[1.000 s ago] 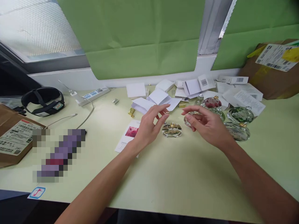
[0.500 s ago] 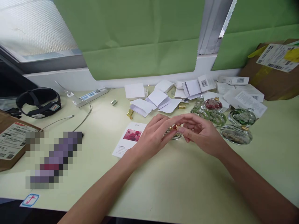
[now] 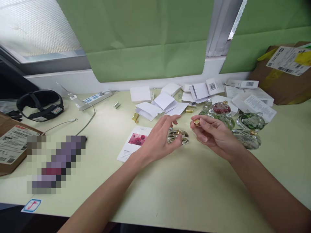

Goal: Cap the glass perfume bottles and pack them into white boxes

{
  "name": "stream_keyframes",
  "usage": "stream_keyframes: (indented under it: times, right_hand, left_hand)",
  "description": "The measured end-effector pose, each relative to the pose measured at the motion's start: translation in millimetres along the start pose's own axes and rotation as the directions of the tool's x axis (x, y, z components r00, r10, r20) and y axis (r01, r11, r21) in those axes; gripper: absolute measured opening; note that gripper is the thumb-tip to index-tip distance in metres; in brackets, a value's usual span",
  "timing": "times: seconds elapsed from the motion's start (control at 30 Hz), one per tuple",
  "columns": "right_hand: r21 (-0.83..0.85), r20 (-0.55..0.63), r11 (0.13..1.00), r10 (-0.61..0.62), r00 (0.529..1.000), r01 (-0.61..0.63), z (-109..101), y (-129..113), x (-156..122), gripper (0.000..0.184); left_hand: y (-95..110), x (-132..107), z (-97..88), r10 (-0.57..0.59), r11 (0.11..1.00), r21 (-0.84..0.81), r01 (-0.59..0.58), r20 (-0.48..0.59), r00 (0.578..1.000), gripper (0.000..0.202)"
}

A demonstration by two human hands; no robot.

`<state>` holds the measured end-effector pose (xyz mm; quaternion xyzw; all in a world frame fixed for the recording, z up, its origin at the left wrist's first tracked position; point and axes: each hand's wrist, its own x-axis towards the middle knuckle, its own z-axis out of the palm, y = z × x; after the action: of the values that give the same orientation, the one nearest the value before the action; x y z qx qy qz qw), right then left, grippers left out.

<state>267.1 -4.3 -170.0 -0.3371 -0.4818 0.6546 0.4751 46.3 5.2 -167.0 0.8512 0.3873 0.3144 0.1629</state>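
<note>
A small round glass bottle [image 3: 181, 137] with a gold neck sits on the pale green table [image 3: 184, 191]. My left hand [image 3: 159, 139] rests against its left side, thumb and fingers touching the glass. My right hand [image 3: 213, 134] is lifted just right of it, pinching a small gold cap [image 3: 196, 122] between thumb and forefinger. Several more round glass bottles with red and green fillings [image 3: 225, 115] stand behind and to the right of my right hand.
White boxes and folded leaflets [image 3: 165, 102] lie scattered at the back. A rose-printed card [image 3: 136, 142] is left of the bottle. A power strip [image 3: 96, 97], black headband [image 3: 40, 105] and cardboard boxes [image 3: 284, 71] sit at the edges.
Both hands met over the bottle half a second ago. Now my right hand has pulled up and right with the gold cap, and my left hand stays on the bottle.
</note>
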Motion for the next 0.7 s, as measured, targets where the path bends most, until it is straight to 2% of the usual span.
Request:
stream_keyframes:
  times: [0.1, 0.17, 0.33, 0.47, 0.6, 0.7]
  right_hand:
    - [0.054, -0.005, 0.998, 0.02, 1.0, -0.02, -0.9, -1.2, 1.0, 0.017]
    - [0.064, -0.003, 0.997, 0.033, 0.999, -0.033, -1.0, -1.6, 1.7, 0.018]
    - [0.103, 0.017, 0.993, 0.056, 0.998, -0.058, -1.0, -1.4, 2.1, 0.02]
    - [0.133, 0.033, 0.989, 0.054, 0.998, -0.058, -1.6, -0.7, 1.6, 0.021]
    - [0.127, 0.046, 0.992, 0.008, 0.999, -0.014, -3.0, 0.9, 2.0, 0.016]
    - [0.047, -0.015, 0.998, -0.037, 0.999, 0.037, -3.6, 2.1, 2.7, 0.016]
  left_hand:
    - [-1.3, -0.9, -1.7, -0.088, 0.996, 0.001, 0.089, 0.164, 0.982, 0.056]
    - [-2.9, -2.1, -1.7, -0.107, 0.994, 0.012, 0.107, 0.219, 0.97, 0.056]
    - [-5.7, -4.0, 1.1, -0.107, 0.994, 0.032, 0.103, 0.225, 0.968, 0.051]
    - [-2.1, -2.7, 1.2, -0.172, 0.985, 0.029, 0.17, 0.261, 0.95, 0.052]
    - [4.0, -1.8, -4.5, -0.179, 0.979, -0.042, 0.201, 0.302, 0.936, 0.066]
    - [5.7, -1.8, -10.9, -0.148, 0.964, -0.152, 0.22, 0.384, 0.912, 0.079]
